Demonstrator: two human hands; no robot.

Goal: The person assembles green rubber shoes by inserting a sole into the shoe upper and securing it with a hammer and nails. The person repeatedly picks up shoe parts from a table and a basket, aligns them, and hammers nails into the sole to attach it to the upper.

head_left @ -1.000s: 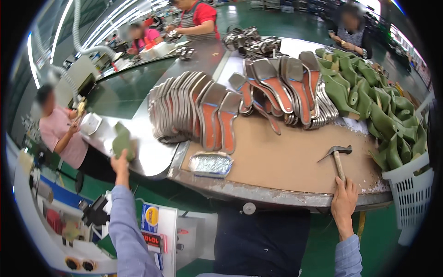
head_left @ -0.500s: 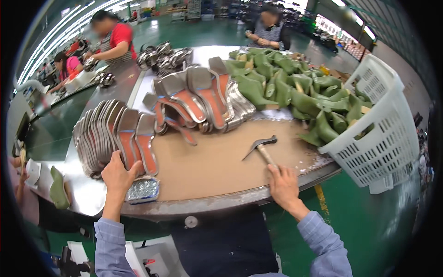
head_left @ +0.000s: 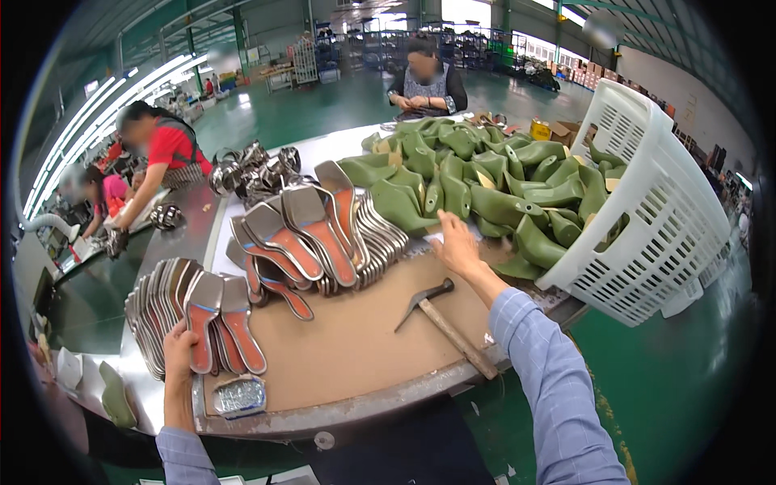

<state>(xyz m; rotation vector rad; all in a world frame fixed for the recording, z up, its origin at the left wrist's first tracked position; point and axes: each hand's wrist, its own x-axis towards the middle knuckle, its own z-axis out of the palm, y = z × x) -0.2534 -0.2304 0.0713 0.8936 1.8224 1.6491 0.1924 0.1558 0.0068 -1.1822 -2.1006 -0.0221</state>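
Lying on the surface, the hammer is flanked at right by a tipped basket. Left of it, an insole is gripped at its edge by the left hand. Beyond it, the right hand is spread loosely beside the lasts; whether they are touched cannot be told.

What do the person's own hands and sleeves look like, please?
The left hand and right hand are bare, with no gloves visible. Both arms wear light blue sleeves patterned with fine, pale lines, most clearly seen on the right; the cuffs leave the wrists uncovered.
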